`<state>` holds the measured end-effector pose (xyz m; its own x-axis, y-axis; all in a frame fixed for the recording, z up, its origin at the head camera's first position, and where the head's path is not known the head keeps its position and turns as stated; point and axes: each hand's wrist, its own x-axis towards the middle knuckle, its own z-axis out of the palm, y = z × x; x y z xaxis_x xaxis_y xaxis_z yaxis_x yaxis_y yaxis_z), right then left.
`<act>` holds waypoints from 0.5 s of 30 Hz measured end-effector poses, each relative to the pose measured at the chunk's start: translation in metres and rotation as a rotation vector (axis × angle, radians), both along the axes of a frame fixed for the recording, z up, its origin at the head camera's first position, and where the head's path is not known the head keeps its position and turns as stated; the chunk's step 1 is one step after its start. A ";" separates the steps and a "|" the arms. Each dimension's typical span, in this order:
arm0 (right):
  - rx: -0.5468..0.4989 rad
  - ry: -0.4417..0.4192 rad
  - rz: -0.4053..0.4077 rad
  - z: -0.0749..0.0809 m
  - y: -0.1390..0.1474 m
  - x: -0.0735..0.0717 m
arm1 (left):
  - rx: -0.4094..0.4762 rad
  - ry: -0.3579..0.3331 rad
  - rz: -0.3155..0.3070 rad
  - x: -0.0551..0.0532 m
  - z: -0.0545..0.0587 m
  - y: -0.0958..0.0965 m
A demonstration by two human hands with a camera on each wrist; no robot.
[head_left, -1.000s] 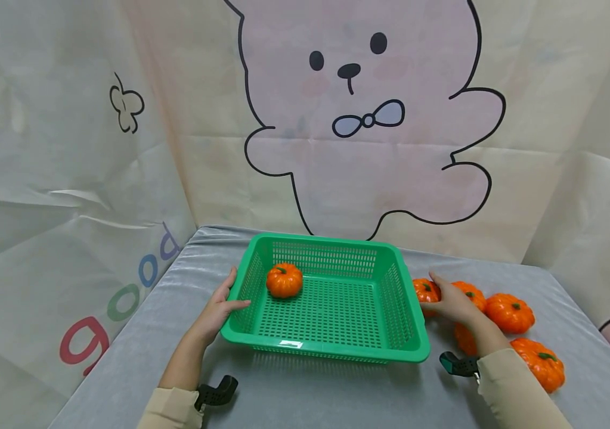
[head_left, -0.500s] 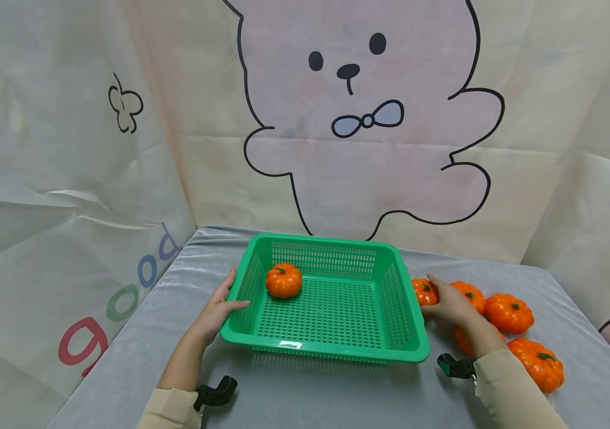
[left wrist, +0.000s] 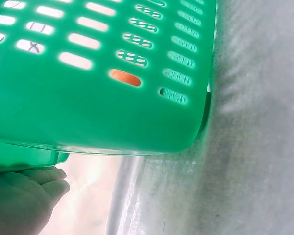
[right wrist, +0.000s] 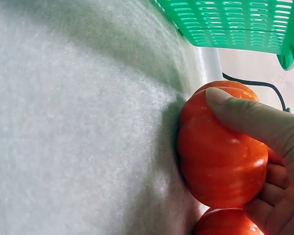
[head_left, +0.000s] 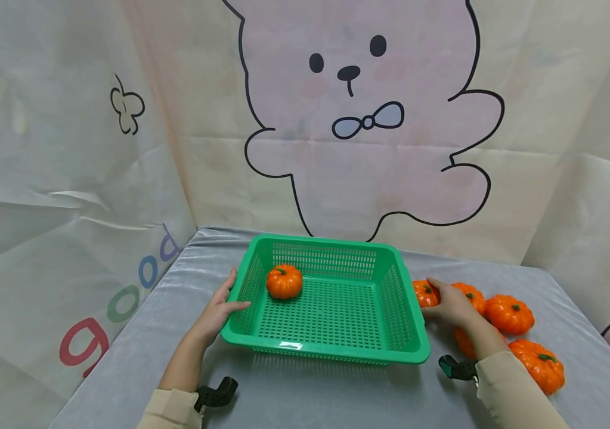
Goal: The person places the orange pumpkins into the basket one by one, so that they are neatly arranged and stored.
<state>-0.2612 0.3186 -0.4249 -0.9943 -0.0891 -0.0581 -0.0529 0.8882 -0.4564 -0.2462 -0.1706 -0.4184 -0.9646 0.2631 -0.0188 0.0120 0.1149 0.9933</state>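
A green perforated plastic basket stands on the grey cloth, with one small orange pumpkin inside at its left. My left hand grips the basket's left rim, thumb over the edge and fingers along the outside. Just beyond the basket's right wall, my right hand holds another orange pumpkin. In the right wrist view the thumb lies across that pumpkin and the fingers curl behind it; it sits on or very close to the cloth.
Several more orange pumpkins, including one at the back right and one nearer the front, lie around my right forearm, partly hidden by it. A printed curtain with a cartoon bear hangs behind the table.
Hardly anything differs. My right hand and the pumpkin it holds stay beside the basket with only a very slight shift; the left hand and basket keep their places.
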 end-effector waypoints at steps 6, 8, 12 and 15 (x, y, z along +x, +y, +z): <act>0.004 -0.016 -0.010 0.003 -0.001 0.001 | -0.005 0.000 0.007 0.001 -0.001 0.000; 0.001 -0.028 -0.019 0.007 -0.001 0.002 | -0.004 0.004 0.006 0.001 -0.001 -0.001; -0.006 -0.041 -0.037 0.014 -0.003 0.004 | -0.003 0.013 0.002 0.000 -0.001 -0.001; -0.009 -0.029 -0.034 0.021 -0.003 0.006 | -0.004 0.012 0.003 0.000 -0.001 0.000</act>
